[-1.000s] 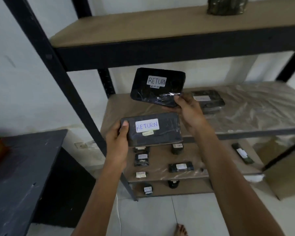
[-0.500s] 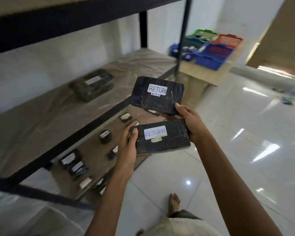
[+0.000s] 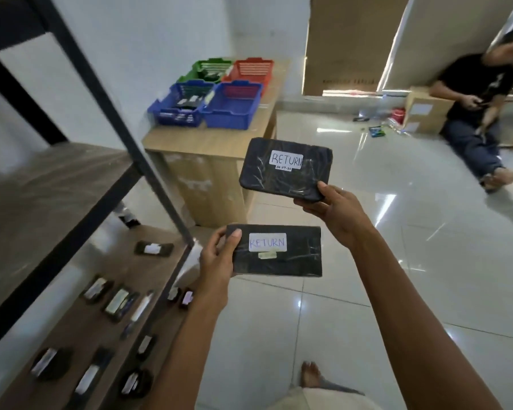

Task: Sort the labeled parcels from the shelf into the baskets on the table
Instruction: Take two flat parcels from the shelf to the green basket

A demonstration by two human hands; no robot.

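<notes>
Two hands raised forward, left hand (image 3: pixel 216 261) gripping lower parcel (image 3: pixel 277 251), right hand (image 3: pixel 336 207) pinching upper parcel (image 3: pixel 285 168)

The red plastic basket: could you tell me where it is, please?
The red plastic basket sits upper centre in the head view, on the light wooden table, right of the green plastic basket, behind the right blue one.

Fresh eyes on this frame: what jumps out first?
Two black parcels labelled RETURN fill the centre: the upper parcel in the right hand, the lower parcel in the left hand. Beyond them on the wooden table sit four baskets: green basket and red basket behind, left blue basket and right blue basket in front. A person sits on the floor at far right.
</notes>
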